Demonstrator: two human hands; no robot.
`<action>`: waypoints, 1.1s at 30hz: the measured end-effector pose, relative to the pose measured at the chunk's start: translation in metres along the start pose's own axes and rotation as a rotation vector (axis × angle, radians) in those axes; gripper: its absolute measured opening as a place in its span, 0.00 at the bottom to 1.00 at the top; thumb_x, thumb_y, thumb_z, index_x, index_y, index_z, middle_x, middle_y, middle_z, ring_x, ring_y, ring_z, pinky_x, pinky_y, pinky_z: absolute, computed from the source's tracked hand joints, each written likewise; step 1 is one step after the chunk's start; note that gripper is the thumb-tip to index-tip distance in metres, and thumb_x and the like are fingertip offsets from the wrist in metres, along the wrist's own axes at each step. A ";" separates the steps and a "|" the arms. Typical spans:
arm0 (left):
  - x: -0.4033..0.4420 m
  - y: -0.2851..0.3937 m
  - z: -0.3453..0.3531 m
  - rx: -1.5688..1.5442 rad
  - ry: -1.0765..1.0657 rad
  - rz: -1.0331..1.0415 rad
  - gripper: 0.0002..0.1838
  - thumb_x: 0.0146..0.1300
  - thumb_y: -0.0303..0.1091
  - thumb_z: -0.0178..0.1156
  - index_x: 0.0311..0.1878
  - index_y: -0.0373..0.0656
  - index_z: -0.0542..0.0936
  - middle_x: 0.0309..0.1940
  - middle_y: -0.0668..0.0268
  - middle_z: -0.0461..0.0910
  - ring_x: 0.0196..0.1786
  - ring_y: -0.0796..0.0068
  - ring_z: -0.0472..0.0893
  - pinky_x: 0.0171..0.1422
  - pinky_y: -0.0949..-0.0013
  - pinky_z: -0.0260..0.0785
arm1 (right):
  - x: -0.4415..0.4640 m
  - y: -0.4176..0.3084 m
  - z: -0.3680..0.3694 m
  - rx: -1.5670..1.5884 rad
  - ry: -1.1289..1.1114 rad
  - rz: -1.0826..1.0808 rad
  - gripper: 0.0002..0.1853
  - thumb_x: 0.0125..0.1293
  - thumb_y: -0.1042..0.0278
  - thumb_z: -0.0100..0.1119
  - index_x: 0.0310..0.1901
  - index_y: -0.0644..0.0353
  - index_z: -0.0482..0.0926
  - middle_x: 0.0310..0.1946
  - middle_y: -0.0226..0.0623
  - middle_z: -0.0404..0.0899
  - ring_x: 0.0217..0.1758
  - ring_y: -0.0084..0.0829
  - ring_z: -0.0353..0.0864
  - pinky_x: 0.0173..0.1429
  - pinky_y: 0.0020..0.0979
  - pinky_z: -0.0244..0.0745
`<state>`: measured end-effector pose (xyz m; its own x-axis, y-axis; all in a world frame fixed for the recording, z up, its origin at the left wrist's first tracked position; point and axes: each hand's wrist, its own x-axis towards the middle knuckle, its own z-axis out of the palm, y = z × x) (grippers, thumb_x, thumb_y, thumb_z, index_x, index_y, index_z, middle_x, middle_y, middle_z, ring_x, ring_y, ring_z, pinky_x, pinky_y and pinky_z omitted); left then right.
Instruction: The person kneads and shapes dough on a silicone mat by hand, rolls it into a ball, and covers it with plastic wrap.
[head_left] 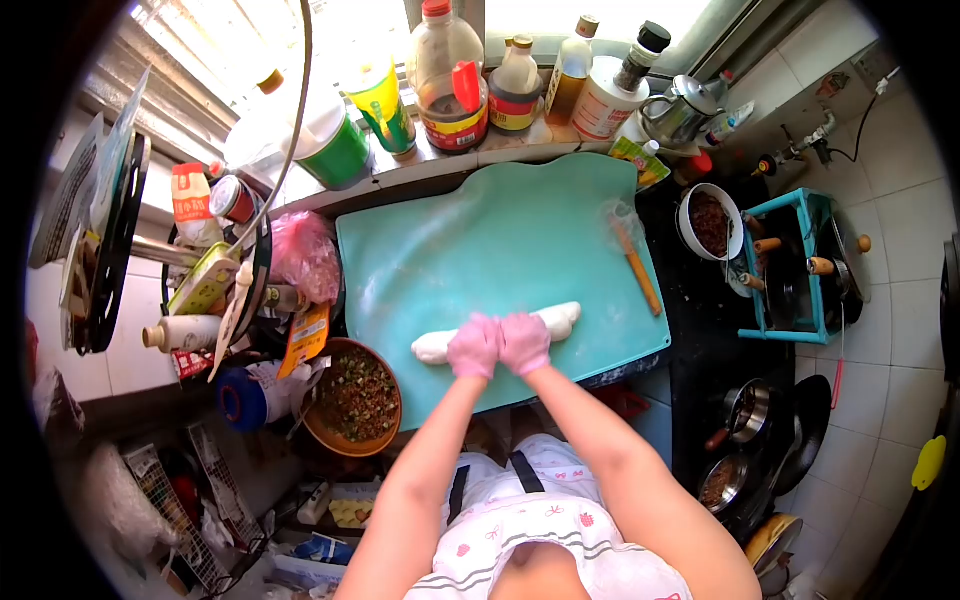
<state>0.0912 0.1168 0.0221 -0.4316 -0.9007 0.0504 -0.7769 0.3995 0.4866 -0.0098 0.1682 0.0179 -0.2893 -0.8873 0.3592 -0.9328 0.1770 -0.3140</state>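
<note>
A long roll of white dough (562,319) lies across the lower part of a turquoise mat (440,240). My left hand (474,346), in a pink glove, is wrapped over the middle of the roll. Right beside it, touching it, my right hand (524,343) grips the dough too, also gloved in pink. The dough's two ends stick out on either side of my hands. A wooden rolling pin (642,280), with clear plastic at its upper end, rests on the mat's right side.
An orange bowl of chopped filling (352,400) stands left of the mat. Bottles (447,90) line the ledge behind. To the right are a white bowl of dark food (710,222), a turquoise rack (820,270) and pans (745,410). A pink bag (303,255) sits at the left.
</note>
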 end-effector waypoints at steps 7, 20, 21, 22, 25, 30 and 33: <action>-0.039 -0.001 0.034 0.032 0.145 -0.068 0.18 0.66 0.45 0.55 0.25 0.43 0.76 0.23 0.56 0.77 0.31 0.51 0.77 0.36 0.50 0.68 | -0.018 0.007 0.007 0.084 -0.080 -0.079 0.14 0.61 0.57 0.57 0.19 0.49 0.72 0.19 0.32 0.72 0.25 0.36 0.74 0.31 0.40 0.65; 0.080 -0.008 0.035 0.162 -0.129 -0.175 0.20 0.64 0.51 0.50 0.26 0.46 0.77 0.26 0.55 0.79 0.34 0.50 0.79 0.36 0.50 0.71 | 0.107 0.030 0.037 -0.048 -0.688 0.139 0.15 0.65 0.56 0.48 0.26 0.51 0.80 0.29 0.39 0.82 0.32 0.43 0.83 0.35 0.43 0.76; 0.086 -0.009 0.035 0.150 -0.107 -0.176 0.19 0.64 0.50 0.50 0.26 0.46 0.77 0.27 0.55 0.79 0.34 0.50 0.79 0.36 0.50 0.71 | 0.111 0.032 0.044 -0.048 -0.704 0.162 0.15 0.65 0.56 0.48 0.27 0.51 0.80 0.29 0.39 0.82 0.33 0.42 0.83 0.35 0.43 0.76; 0.092 -0.010 0.036 0.137 -0.085 -0.174 0.19 0.64 0.49 0.50 0.26 0.46 0.77 0.27 0.54 0.79 0.34 0.49 0.79 0.36 0.49 0.71 | 0.114 0.034 0.052 -0.050 -0.717 0.186 0.15 0.65 0.56 0.48 0.28 0.51 0.81 0.30 0.39 0.83 0.33 0.42 0.83 0.36 0.43 0.77; 0.115 -0.008 0.035 0.129 -0.105 -0.206 0.18 0.64 0.48 0.49 0.26 0.45 0.77 0.28 0.52 0.79 0.34 0.48 0.80 0.37 0.47 0.71 | 0.118 0.039 0.064 0.007 -0.634 0.323 0.15 0.67 0.56 0.46 0.32 0.53 0.81 0.32 0.42 0.83 0.36 0.44 0.84 0.38 0.45 0.77; 0.140 -0.007 0.044 0.144 -0.142 -0.205 0.19 0.65 0.45 0.47 0.29 0.42 0.79 0.30 0.50 0.81 0.35 0.45 0.80 0.38 0.48 0.72 | 0.125 0.037 0.058 0.165 -0.522 0.646 0.18 0.70 0.52 0.43 0.39 0.55 0.80 0.37 0.46 0.83 0.41 0.52 0.82 0.45 0.49 0.75; 0.151 -0.004 0.029 -0.088 -0.239 -0.341 0.20 0.66 0.46 0.46 0.35 0.42 0.82 0.33 0.49 0.82 0.37 0.45 0.80 0.41 0.50 0.72 | 0.126 0.043 0.062 0.348 -0.472 0.704 0.21 0.70 0.47 0.43 0.44 0.55 0.80 0.43 0.50 0.82 0.46 0.53 0.81 0.52 0.47 0.74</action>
<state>0.0162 -0.0163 0.0024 -0.2588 -0.9096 -0.3252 -0.8560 0.0600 0.5135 -0.0734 0.0372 -0.0052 -0.5773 -0.7185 -0.3880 -0.4345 0.6726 -0.5991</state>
